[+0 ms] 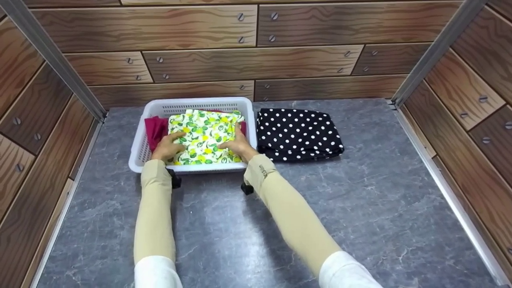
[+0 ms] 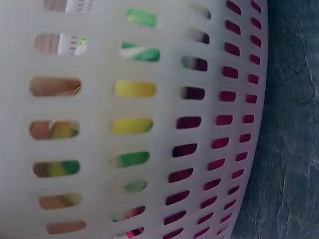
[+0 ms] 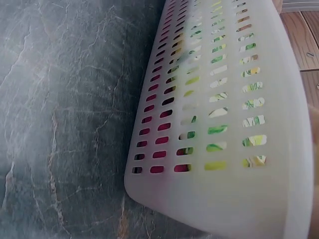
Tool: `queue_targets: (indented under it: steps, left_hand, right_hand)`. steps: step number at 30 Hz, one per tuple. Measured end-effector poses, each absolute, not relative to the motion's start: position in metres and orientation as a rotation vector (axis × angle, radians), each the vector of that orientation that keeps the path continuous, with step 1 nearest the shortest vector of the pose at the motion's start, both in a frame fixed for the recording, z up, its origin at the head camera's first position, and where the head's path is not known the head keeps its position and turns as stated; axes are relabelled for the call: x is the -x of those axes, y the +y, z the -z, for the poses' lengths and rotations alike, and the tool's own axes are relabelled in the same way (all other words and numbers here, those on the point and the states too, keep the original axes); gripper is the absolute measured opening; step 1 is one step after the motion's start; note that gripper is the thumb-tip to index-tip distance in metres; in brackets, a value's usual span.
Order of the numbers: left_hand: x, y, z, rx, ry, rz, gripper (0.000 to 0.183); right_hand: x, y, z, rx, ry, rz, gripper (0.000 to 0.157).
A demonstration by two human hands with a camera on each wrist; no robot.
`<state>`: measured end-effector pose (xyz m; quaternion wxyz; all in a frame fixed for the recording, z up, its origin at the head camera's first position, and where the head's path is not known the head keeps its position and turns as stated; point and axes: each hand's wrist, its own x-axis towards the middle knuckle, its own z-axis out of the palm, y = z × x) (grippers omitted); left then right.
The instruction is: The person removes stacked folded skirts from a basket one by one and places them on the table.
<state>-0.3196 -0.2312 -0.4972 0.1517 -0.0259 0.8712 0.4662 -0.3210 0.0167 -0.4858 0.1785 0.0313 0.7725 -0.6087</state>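
Observation:
In the head view, a folded white cloth with a yellow lemon and green leaf print lies in a white slotted plastic basket. Dark red cloth shows beneath it and at its left. My left hand rests at the cloth's left edge, thumb and a finger spread over the print. On the opposite edge my right hand touches the cloth, its thumb reaching inward and a finger extended along the side. Both wrist views look onto the basket's slotted wall, with print and red cloth behind the slots.
A folded black cloth with white polka dots lies close to the basket's right side. The grey marbled surface has wood-patterned panels at the back and both sides, with metal posts in the rear corners.

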Motion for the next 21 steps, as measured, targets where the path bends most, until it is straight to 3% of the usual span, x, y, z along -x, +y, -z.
queue_targets:
  steps: [10, 17, 21]
  left_hand:
    - [0.319, -0.232, 0.495, 0.043, 2.492, -1.298, 0.066]
    - [0.318, -0.233, 0.491, 0.013, 2.476, -1.314, 0.065]
    - [0.316, -0.233, 0.486, 0.006, 2.475, -1.339, 0.067]
  right_hand:
    - [0.320, 0.016, 0.489, 0.088, 2.288, 1.635, 0.105]
    - [0.319, 0.022, 0.487, 0.104, 2.176, 1.566, 0.070]
    - [0.320, 0.022, 0.487, 0.086, 2.173, 1.557, 0.066]
